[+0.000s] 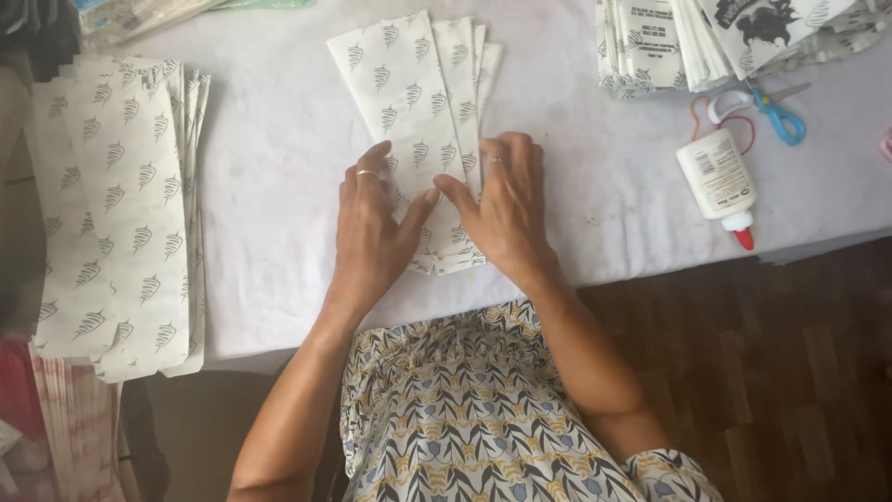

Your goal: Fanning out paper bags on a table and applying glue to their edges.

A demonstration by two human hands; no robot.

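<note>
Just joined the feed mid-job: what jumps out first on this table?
Both hands press flat on a fanned stack of leaf-printed white paper sheets at the table's middle, left hand and right hand side by side with thumbs nearly touching. A second, larger stack of the same sheets lies at the left edge of the white table. To the right sit a white glue bottle with a red tip and blue-handled scissors.

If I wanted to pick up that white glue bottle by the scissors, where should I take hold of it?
Probably around the wide white body of the glue bottle, coming from above. It lies flat on the table, red tip toward the near edge, so both long sides are open to a grip. The narrow red tip gives less hold. The scissors lie just beyond its base, so approach from the near side.
</note>
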